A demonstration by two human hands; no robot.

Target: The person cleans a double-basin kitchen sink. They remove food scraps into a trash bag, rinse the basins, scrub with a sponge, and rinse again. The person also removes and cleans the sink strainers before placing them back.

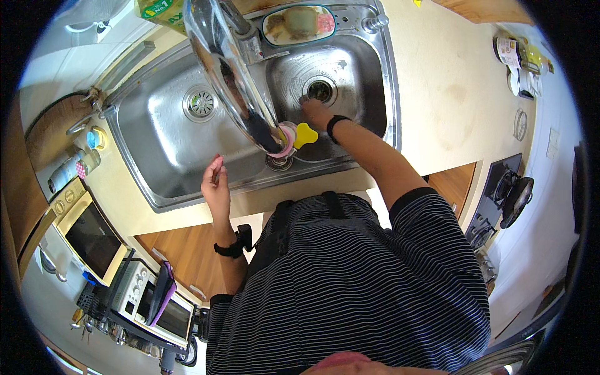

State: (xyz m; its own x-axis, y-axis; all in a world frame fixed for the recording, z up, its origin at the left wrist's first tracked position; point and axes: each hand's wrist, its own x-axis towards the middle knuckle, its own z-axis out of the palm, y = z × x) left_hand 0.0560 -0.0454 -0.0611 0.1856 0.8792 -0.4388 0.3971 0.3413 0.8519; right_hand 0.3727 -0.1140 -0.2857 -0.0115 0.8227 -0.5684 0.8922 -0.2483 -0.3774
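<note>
My right hand (317, 114) reaches down into the right basin (370, 108) of a stainless steel sink, its fingertips at the near left edge of the dark drain opening (320, 91). Whether those fingers hold anything cannot be made out. Over the front of the left basin (154, 131), my left hand (216, 183) hovers with loosely bent fingers and nothing visible in them. A strainer (203, 103) covers the left drain. The chrome faucet (234, 79) arches between both hands, with a pink ring (287, 140) and a yellow tab (306, 136) at its spout.
Behind the right basin lies a soap tray (299, 24). A round metal piece (279, 162) rests below the spout. Jars (88, 164) stand left, bottles (515, 55) at the far right. A gas stove (497, 197) is to the right, a microwave-like appliance (93, 232) to the left.
</note>
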